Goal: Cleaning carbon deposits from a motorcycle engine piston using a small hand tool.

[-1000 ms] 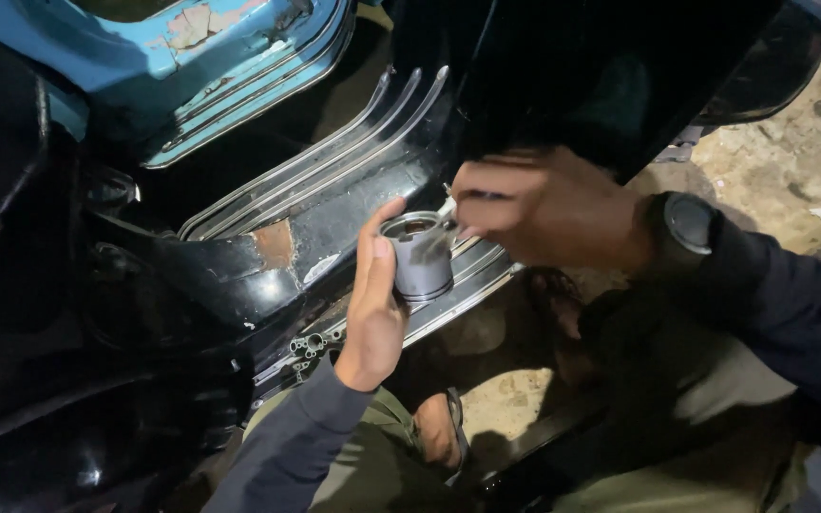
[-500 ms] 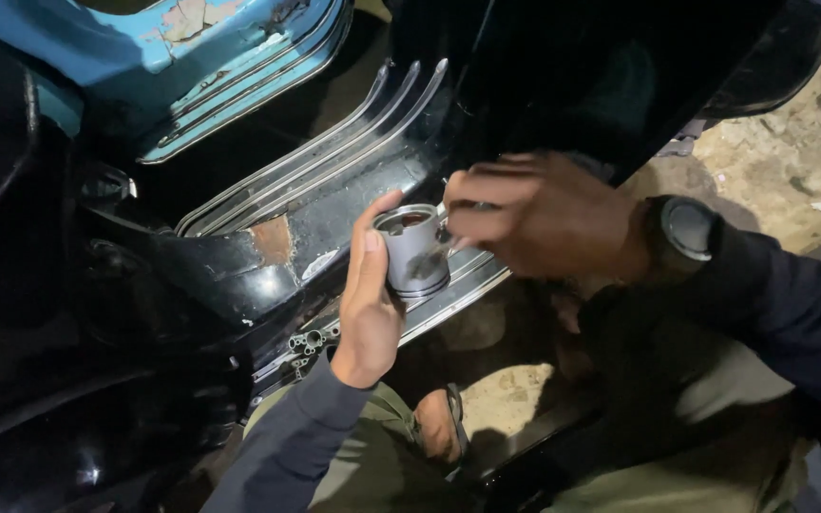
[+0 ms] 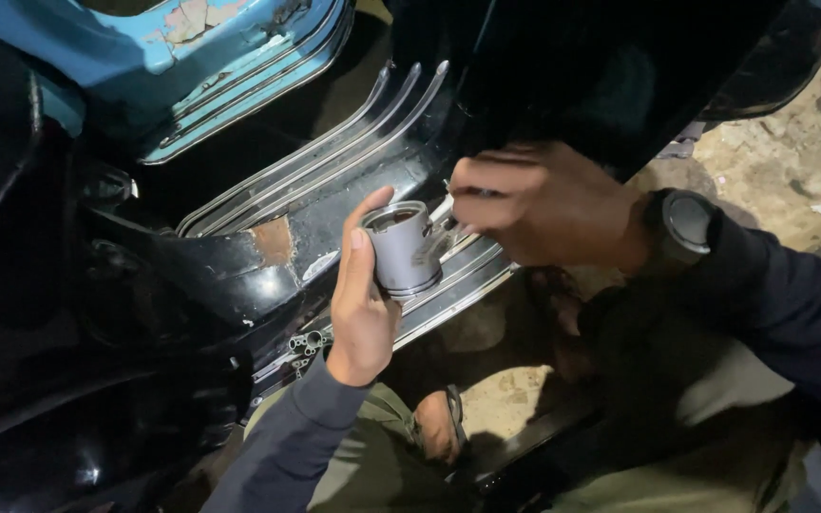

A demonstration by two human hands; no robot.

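Head view: our left hand (image 3: 361,302) grips a grey metal piston (image 3: 403,249) just left of frame centre, thumb along its left wall, fingers wrapped behind. At 3 o'clock from it, our right hand (image 3: 536,201) pinches a small pale pin (image 3: 441,209) against the piston's upper right edge, fingertips clenched on it. A black watch (image 3: 684,226) sits on the right wrist. Below the piston runs a black scooter floorboard (image 3: 334,214) with chrome strips. Blue bodywork (image 3: 97,66) lies at 11 o'clock.
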